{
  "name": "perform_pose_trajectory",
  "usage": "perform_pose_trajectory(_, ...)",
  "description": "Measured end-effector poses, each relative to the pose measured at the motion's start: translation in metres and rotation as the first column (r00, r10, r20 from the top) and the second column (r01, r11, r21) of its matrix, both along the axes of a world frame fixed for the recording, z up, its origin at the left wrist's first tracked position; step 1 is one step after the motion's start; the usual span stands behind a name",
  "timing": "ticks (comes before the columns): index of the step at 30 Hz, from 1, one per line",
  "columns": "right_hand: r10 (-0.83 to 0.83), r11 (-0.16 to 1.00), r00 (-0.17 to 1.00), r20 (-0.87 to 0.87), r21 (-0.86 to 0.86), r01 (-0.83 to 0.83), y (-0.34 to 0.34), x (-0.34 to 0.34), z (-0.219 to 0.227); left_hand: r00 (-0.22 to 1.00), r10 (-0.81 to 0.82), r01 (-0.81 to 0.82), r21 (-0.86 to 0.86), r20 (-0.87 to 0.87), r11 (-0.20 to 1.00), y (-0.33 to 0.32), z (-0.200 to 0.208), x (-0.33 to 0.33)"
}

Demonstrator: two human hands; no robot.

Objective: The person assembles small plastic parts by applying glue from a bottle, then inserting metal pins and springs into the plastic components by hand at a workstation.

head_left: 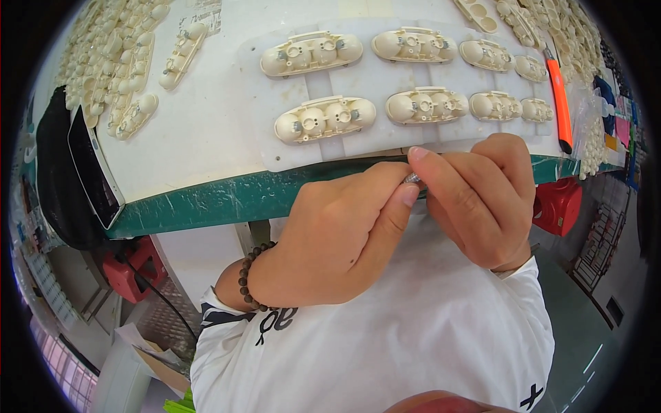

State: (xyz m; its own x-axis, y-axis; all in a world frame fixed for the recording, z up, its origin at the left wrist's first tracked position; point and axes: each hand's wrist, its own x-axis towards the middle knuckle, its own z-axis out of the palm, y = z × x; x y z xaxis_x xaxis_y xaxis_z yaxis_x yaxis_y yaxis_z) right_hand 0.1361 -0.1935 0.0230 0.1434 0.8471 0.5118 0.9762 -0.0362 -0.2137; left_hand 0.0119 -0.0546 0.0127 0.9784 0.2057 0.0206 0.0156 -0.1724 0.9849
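Observation:
My left hand (344,230), with a dark beaded bracelet (249,279) on its wrist, is closed, its thumb and forefinger pinching a small silvery ridged metal piece (412,178). My right hand (478,199) meets it from the other side, fingers curled and tips against the same piece. Most of that piece is hidden by the fingers. Both hands are held in front of the table edge. Beyond them, several cream plastic housings (325,118) with rounded cups lie in two rows on a translucent white board (237,117). Some carry small grey inserts.
An orange-handled tool (559,103) lies right of the board. Piles of cream parts (103,51) cover the far left and far right. A dark-screened device (95,165) leans at the left by the green table edge (206,203). Red stools (556,206) stand below.

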Motion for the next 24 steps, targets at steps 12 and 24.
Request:
perform_pose_trajectory(12,-0.277,0.959,0.960,0.025,0.074,0.275,-0.009,0.032,-0.006,0.998,-0.055,0.054,0.054,0.023,0.997,-0.008,-0.007,0.010)
perform_pose_trajectory(24,-0.036,0.999,0.984,-0.175,0.017,0.040,-0.015,0.014,-0.005,0.995,-0.094,0.089,0.091,0.046,0.992,-0.011,-0.003,0.017)
